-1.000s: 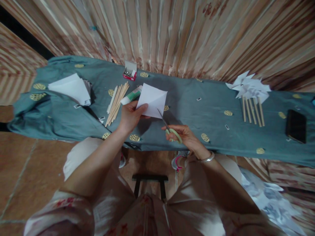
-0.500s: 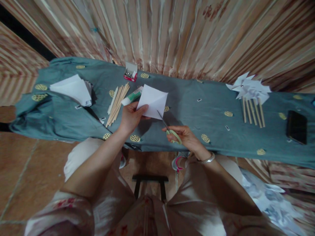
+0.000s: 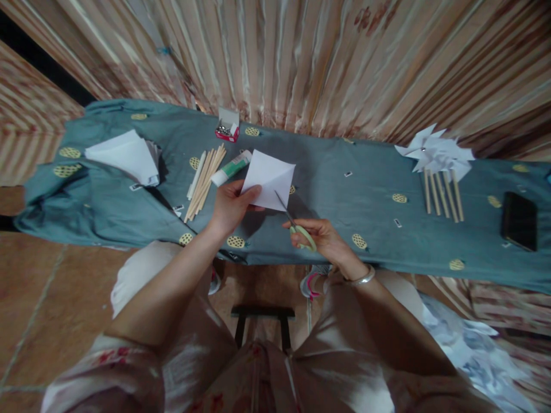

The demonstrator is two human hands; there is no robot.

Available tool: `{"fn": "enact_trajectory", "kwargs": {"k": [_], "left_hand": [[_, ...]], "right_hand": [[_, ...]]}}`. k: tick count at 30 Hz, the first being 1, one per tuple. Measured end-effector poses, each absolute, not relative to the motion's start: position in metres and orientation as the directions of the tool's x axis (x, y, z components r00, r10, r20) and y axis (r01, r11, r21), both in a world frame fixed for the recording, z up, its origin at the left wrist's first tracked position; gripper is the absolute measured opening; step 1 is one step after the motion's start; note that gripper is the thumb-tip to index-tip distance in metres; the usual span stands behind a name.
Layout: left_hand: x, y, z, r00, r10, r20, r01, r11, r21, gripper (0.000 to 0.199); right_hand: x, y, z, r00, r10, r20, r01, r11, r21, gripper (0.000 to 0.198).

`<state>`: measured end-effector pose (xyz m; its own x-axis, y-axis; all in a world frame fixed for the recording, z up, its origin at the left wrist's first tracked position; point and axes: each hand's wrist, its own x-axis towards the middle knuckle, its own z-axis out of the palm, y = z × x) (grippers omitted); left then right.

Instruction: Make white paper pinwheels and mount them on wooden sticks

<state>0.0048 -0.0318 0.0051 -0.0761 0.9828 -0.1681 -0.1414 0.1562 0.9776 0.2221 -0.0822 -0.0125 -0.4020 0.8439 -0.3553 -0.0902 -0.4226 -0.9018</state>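
Thumb on top and fingers beneath, my left hand [image 3: 232, 207] grips a white square sheet of paper [image 3: 270, 175] by its near-left side, above the table. Faint crease lines run across the sheet. My right hand [image 3: 322, 236] is closed around the light green handles of a pair of scissors [image 3: 303, 234]. Their dark blades point up and left, over the sheet's near-right corner. Whether the blades are parted is too small to tell. Just behind my left hand lies a green-and-white glue tube [image 3: 231, 168].
A teal patterned cloth [image 3: 327, 201] covers the table. On its left lie stacked white papers [image 3: 124, 156], wooden sticks [image 3: 205, 182] and a small red box of metal pins [image 3: 227, 127]. Paper pinwheels [image 3: 439, 152] on sticks and a black phone [image 3: 519, 221] lie at right. A curtain [image 3: 293, 69] hangs behind.
The sheet has shifted very slightly toward me and to the right in the view. Both hands keep the same hold, and the scissors stay at the same corner.
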Motion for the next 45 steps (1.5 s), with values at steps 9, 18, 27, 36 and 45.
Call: {"fn": "enact_trajectory", "kwargs": {"k": [9,18,27,36,45], "left_hand": [[0.0059,-0.0328,0.0054,-0.067,0.979,-0.193,-0.160,0.180,0.971,0.040],[0.0067,-0.0345,0.0048,-0.054,0.977,-0.208,-0.169,0.197,0.966,0.039],[0.0085,-0.0356,0.0031,-0.038,0.975,-0.221,-0.156,0.213,0.965,0.040],[0.0087,-0.0350,0.0021,-0.039,0.975,-0.221,-0.148,0.213,0.966,0.041],[0.0085,-0.0351,0.0029,-0.044,0.972,-0.231,-0.159,0.222,0.962,0.039]], "right_hand": [[0.2221,-0.0822,-0.0144,-0.395,0.844,-0.364,-0.089,-0.429,-0.899,0.041],[0.2206,-0.0818,-0.0124,-0.376,0.836,-0.399,-0.123,-0.472,-0.873,0.040],[0.2216,-0.0820,-0.0132,-0.375,0.841,-0.389,-0.095,-0.452,-0.887,0.041],[0.2190,-0.0823,-0.0098,-0.373,0.837,-0.401,-0.115,-0.471,-0.875,0.039],[0.2190,-0.0805,-0.0123,-0.370,0.847,-0.382,-0.121,-0.452,-0.884,0.041]]}}
